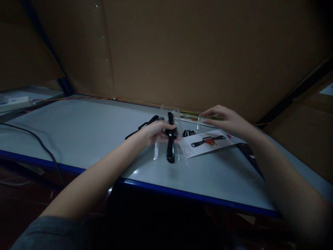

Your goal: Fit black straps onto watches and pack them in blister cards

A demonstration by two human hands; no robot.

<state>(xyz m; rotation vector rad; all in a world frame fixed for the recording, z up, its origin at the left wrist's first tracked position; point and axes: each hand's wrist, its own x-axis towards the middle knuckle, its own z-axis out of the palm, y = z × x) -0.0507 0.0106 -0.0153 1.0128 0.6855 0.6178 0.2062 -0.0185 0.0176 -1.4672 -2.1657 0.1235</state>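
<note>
My left hand [158, 131] is closed around a black, double-ended handled tool [170, 149] inside a clear plastic sleeve [156, 152]. The tool stands nearly upright in the view, its exact kind unclear. My right hand [218, 118] is raised to the right, thumb and forefinger extended toward the left. At its fingertips shows a small piece of clear plastic film [198, 123]. Below that hand lies a white printed card [205, 150] with a picture of a similar black tool. Another black tool [149, 122] lies behind my left wrist.
A small dark item [188, 133] sits behind the card, and a dark printed package [251, 156] lies under my right forearm. Cardboard [195, 52] walls the back of the grey table [78, 128]. A black cable [39, 139] crosses the left side.
</note>
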